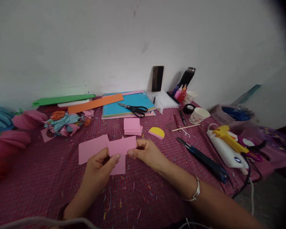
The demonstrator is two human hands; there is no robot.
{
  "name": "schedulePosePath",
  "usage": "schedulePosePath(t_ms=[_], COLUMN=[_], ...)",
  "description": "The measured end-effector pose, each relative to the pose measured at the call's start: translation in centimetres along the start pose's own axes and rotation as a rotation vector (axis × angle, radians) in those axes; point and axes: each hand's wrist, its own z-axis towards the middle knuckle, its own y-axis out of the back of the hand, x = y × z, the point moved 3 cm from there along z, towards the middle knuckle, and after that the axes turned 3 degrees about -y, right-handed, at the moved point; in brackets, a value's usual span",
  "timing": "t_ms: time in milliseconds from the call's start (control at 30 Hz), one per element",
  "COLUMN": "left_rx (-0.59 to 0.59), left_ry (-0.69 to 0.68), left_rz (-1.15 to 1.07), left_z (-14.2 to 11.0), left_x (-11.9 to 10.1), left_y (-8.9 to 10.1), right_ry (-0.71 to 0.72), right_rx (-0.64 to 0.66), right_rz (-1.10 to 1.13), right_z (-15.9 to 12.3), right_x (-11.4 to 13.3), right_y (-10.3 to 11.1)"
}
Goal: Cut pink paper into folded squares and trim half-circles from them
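A pink paper card (122,144) is pinched between my two hands above the checked cloth. My left hand (98,167) grips its left end, thumb on top, fingers curled behind. At the right edge, my right hand (147,152) pinches it between thumb and fingers. Another pink piece (119,167) shows below the card; whether it is held or lying on the cloth I cannot tell. Behind my left hand lies a larger pink sheet (91,148). Just beyond the card sits a small stack of pink cards (132,124), with a folded yellow and pink half-circle (156,132) to its right.
Black scissors (135,109) rest on blue paper sheets (112,106) at the back. A blue cutter (205,160) and a yellow glue gun (228,138) lie on the right, near paper cups (199,116). Crumpled paper scraps (64,122) and paper pumpkins (10,141) are on the left.
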Motion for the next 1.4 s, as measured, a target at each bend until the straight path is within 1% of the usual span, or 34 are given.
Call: schedulePosePath(t_ms=[67,133,233,300,367,400,433,467,533,600,667,733,767,800,833,867,900,1000,1067,1133,1200,1267,1300,1333,1400], left_rx=[-0.002,0.01,0.074,0.086,0.019,-0.015,-0.027,-0.011,0.096,0.213,0.268,0.231,0.191,0.152,0.121,0.099,0.086,0.044,-0.015,-0.084,-0.136,-0.152,-0.149,-0.143,-0.141], left_ry=[0.009,-0.004,-0.002,0.003,-0.013,-0.025,-0.036,-0.046,-0.088,-0.161,-0.188,-0.12,-0.068,-0.021,0.013,0.03,0.034,0.002,-0.021,-0.046,-0.066,-0.07,-0.068,-0.065,-0.067], left_rz=[0.012,0.026,0.074,0.118,0.165,0.2,0.248,0.31,0.461,0.608,0.713,0.752,0.748,0.731,0.703,0.667,0.618,0.359,0.102,-0.132,-0.276,-0.346,-0.366,-0.376,-0.371], left_z=[0.1,0.2,0.3,0.6,1.0,1.2,1.5,1.7,2.1,2.3,2.2,2.1,2.0,1.9,1.7,1.6,1.4,1.2,1.2,1.3,1.3,1.3,1.3,1.2,1.1], left_x=[0.2,0.3,0.3,0.2,0.1,0.2,0.3,0.6,1.2,1.8,2.1,2.2,2.2,2.2,2.1,2.2,2.3,2.6,2.7,2.3,1.7,1.2,1.0,0.9,0.9], left_y=[0.3,0.2,-0.1,0.1,1.1,1.8,2.5,3.1,3.9,4.2,4.2,3.9,3.7,3.4,3.1,2.7,2.2,1.2,1.0,1.2,1.2,1.0,0.8,0.6,0.2], right_ry=[0.016,0.065,0.16,0.222,0.272,0.247,0.192,0.131,0.077,0.064,0.076,0.116,0.16,0.221,0.285,0.348,0.378,0.302,0.245,0.177,0.113,0.086,0.092,0.106,0.134], right_rx=[-0.037,-0.066,-0.119,-0.207,-0.354,-0.421,-0.458,-0.489,-0.506,-0.516,-0.529,-0.529,-0.515,-0.489,-0.45,-0.396,-0.343,-0.215,-0.19,-0.16,-0.075,0.045,0.083,0.1,0.081], right_rz=[-0.05,-0.104,-0.198,-0.27,-0.397,-0.527,-0.713,-0.913,-1.048,-1.126,-1.273,-1.451,-1.512,-1.526,-1.485,-1.403,-1.296,-0.923,-0.652,-0.401,-0.203,-0.09,-0.07,-0.066,-0.073], right_z=[-0.1,-0.2,0.2,1.5,3.5,4.7,6.0,7.1,8.7,9.3,9.3,8.7,8.2,7.6,6.9,6.2,5.4,3.3,2.2,1.5,1.0,0.7,0.6,0.5,0.5], right_x=[0.1,0.4,1.1,1.8,2.4,2.6,2.6,2.6,2.3,2.0,2.1,2.5,2.8,2.9,3.0,2.8,2.5,0.6,-0.3,-0.7,-0.5,0.0,0.2,0.4,0.5], right_y=[0.5,0.9,1.6,2.6,4.0,4.7,5.2,5.7,6.3,6.4,6.0,5.2,4.8,4.2,3.7,3.2,2.9,2.4,2.4,2.4,2.0,1.2,0.8,0.4,0.1])
